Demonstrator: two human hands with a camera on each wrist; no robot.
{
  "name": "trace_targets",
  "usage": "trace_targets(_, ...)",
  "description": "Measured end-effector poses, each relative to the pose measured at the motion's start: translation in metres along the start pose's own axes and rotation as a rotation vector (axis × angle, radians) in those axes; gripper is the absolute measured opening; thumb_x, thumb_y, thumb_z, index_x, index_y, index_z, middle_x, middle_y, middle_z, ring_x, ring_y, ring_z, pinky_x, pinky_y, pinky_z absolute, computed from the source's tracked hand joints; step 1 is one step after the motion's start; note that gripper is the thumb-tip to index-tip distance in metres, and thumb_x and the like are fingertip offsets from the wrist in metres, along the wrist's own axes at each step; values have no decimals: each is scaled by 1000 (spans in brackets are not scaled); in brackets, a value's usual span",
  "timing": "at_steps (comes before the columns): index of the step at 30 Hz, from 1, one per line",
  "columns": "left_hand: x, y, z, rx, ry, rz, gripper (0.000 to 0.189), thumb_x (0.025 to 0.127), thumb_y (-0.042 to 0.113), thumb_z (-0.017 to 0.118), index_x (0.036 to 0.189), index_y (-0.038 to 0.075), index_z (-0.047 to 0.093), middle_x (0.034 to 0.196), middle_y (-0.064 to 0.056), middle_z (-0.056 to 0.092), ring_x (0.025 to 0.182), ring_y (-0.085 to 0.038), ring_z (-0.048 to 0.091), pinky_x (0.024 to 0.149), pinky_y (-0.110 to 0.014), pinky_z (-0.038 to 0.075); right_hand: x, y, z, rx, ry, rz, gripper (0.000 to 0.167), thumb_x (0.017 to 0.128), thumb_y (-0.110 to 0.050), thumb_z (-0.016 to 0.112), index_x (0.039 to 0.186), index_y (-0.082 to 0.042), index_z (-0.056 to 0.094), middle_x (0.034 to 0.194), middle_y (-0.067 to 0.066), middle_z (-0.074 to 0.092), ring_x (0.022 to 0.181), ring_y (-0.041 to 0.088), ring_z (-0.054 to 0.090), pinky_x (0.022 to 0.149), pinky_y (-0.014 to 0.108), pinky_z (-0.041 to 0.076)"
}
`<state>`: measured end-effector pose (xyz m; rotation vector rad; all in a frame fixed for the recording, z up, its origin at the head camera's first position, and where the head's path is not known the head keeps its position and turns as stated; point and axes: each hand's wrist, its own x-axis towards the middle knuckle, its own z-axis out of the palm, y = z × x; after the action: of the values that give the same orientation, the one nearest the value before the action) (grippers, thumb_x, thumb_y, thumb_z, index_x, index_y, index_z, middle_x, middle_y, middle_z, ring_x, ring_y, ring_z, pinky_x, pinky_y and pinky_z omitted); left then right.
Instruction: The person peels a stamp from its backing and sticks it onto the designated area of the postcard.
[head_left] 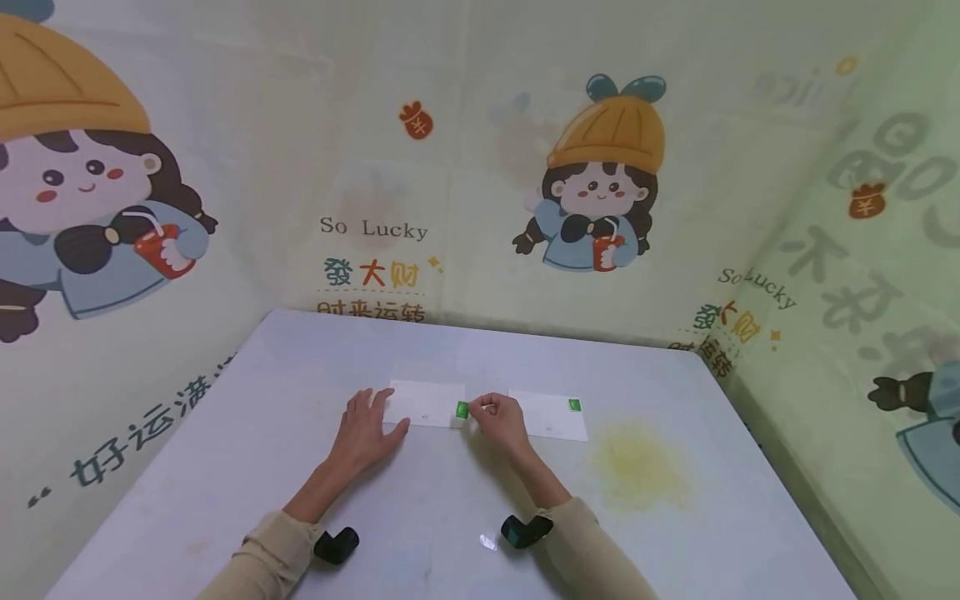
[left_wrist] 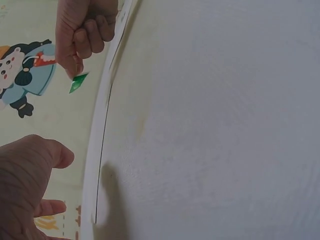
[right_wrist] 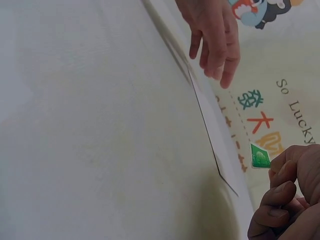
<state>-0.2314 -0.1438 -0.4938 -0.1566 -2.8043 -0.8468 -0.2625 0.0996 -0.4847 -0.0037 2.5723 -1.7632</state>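
My right hand (head_left: 504,421) pinches a small green stamp (head_left: 461,409) by its edge, between thumb and index finger. In the right wrist view this stamp (right_wrist: 259,156) stands up from the fingertips, above the table. Below it in the head view lies the right end of a white envelope (head_left: 423,396). My left hand (head_left: 363,429), fingers spread, is at that envelope's left end with nothing in its grasp. To the right lies a second white envelope (head_left: 551,417), bearing a green stamp (head_left: 574,405) at its upper right corner.
Both envelopes are on a white table (head_left: 420,508). A yellowish stain (head_left: 641,467) marks its right part, and a small shiny clear piece (head_left: 488,542) lies near the front. Printed cloth walls (head_left: 465,167) rise behind and at the sides.
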Motion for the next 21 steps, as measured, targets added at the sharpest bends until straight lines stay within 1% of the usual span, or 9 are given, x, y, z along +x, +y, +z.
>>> trace_targets(4,2,0,-2,11,-31,-28,64,95,30,67,144,-5,47,143,-39,39,137,-53,34,112,-65,32,5,0,2,-9,13,6,15,93,-18,69,96,-4,73,61,-3,51,56,11,43,49,24,33)
trace_targets(8,3,0,-4,22,-47,-49,65,95,30,67,145,-5,46,145,-39,39,139,-52,32,113,-65,30,10,1,5,-33,24,3,15,92,-17,69,95,-4,74,62,-4,50,57,11,44,50,24,34)
trace_targets(15,7,-1,-3,33,-53,-55,66,95,31,68,146,-4,46,146,-39,38,140,-52,30,113,-65,29,19,0,7,-63,40,-14,13,92,-16,69,92,-4,74,61,-4,47,57,12,43,51,25,33)
trace_targets(21,9,-4,-2,40,-51,-47,66,95,31,68,146,-3,46,145,-39,39,139,-52,31,113,-65,30,28,0,7,-86,40,-6,13,92,-17,70,91,-5,75,63,-3,50,58,13,45,51,25,35)
